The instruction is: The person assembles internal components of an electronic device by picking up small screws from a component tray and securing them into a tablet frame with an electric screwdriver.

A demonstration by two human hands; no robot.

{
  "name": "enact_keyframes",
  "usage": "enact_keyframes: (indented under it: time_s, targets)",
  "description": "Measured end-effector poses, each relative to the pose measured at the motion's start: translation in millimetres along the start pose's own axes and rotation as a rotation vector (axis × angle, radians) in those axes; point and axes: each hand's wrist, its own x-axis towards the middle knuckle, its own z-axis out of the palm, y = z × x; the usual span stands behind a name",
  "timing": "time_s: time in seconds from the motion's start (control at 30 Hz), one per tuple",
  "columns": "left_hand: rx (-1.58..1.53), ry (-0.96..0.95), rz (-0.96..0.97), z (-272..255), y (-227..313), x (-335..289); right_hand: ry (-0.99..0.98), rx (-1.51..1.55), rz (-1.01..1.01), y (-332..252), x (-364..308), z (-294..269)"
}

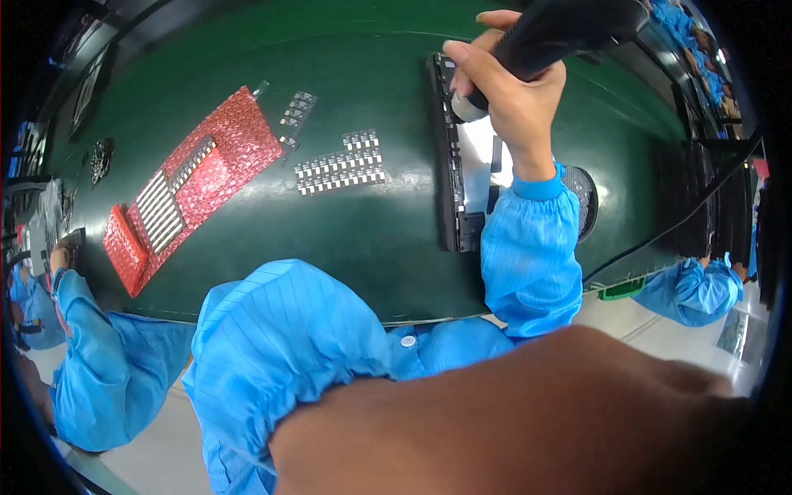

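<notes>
- Bubble wrap (233,136) lay left on the table (330,256), strips (161,212) on top.
- Rows of small parts (339,173) lay between bubble wrap and panel (452,177).
- A mesh piece (587,202) lay right of the panel.

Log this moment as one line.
Right hand: grip on black tool, at panel | Left forearm: blurred near camera, grip unclear | Table: boards, red bubble wrap
</notes>
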Motion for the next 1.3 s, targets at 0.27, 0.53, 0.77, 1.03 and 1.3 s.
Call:
enact_keyframes:
  time_s: [0.27, 0.53, 0.77, 1.03, 1.3]
  targets:
    - [0.022, 0.099, -0.159, 9, 4, -12, 0.021, -0.003, 0.020, -1, 0, 4]
    - [0.096, 0.204, -0.357, 18, 17, -16, 0.294, -0.032, -0.197, -60, 7, -18]
    - [1.112, -0.551, -0.147, 6, -67, -70, 0.547, -0.060, -0.477, -94, 0, -103]
    - [1.595, -0.467, -0.019, -51, -108, -42, 0.717, -0.075, -0.533, -112, -8, -111]
    - [2.321, -0.284, -0.465, -201, -121, 76, 0.486, 0.061, 0.075, -74, -51, -74]
